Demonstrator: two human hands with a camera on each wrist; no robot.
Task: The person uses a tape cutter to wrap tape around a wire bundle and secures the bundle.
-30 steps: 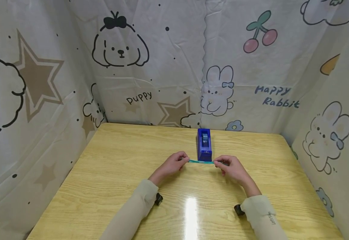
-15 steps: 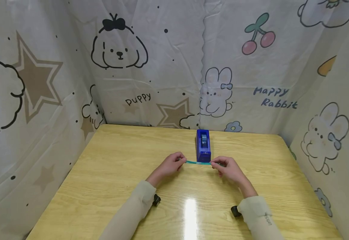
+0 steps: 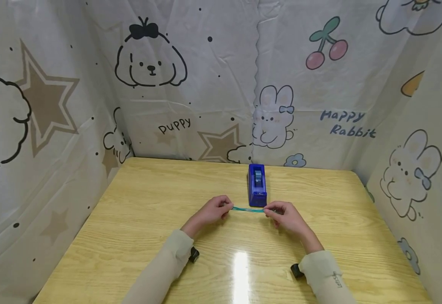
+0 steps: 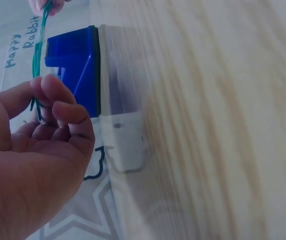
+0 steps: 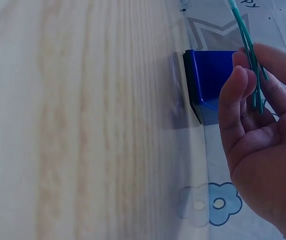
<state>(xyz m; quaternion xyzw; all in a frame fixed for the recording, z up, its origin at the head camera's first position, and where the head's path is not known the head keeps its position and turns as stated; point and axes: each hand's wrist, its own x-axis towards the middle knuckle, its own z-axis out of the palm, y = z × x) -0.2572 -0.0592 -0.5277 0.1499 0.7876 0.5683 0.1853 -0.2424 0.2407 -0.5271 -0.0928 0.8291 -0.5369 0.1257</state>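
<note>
A slim bundle of green strands (image 3: pixel 247 209) stretches sideways between my two hands, just in front of a blue tape dispenser (image 3: pixel 257 188). My left hand (image 3: pixel 212 210) pinches one end between thumb and fingertips, and my right hand (image 3: pixel 287 217) pinches the other. In the left wrist view the bundle (image 4: pixel 37 57) has a pale, clear-looking stretch midway, and loose ends poke out below the fingertips (image 4: pixel 55 90). Several cut-looking ends of the strands (image 5: pixel 255 97) also hang past my right fingers in the right wrist view. The dispenser carries a roll of tape (image 3: pixel 258 177).
The wood-grain table (image 3: pixel 160 185) reaches back to a printed cloth curtain (image 3: pixel 221 97), which also hangs along both sides. Small black devices (image 3: pixel 193 254) sit at my sleeve cuffs. A bright light reflection (image 3: pixel 241 274) lies on the tabletop in front.
Both hands have drawn slightly towards me and to the left with the strands, leaving a little more space before the dispenser. Both pinches stay the same; the view has shifted slightly.
</note>
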